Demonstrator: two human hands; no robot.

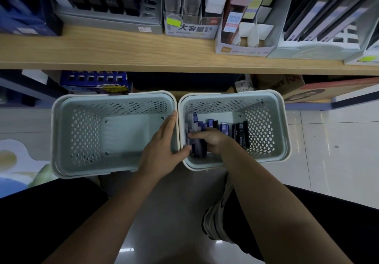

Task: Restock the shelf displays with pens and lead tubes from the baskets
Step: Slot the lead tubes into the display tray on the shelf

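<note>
From the head view, two pale green baskets with holes in their walls sit side by side on the floor, touching each other, just in front of a wooden shelf [123, 48]. The left basket [82, 132] has nothing showing inside it. The right basket [276, 132] holds a row of lead tubes [235, 130], dark blue and black ones, standing close together on its bottom.

The left hand [162, 149] lies over the place where the two baskets meet. Its fingers [170, 122] are straight and flat along the left basket's rim, and its thumb reaches over into the right basket. It grabs nothing.

The right hand [211, 138] is down inside the right basket. Its fingers [196, 135] are curled around a bunch of the purple-blue tubes at the left end of the row.

On the shelf above stand display boxes [190, 28] with packs in them. A striped shoe [217, 218] shows on the floor below the right arm.
</note>
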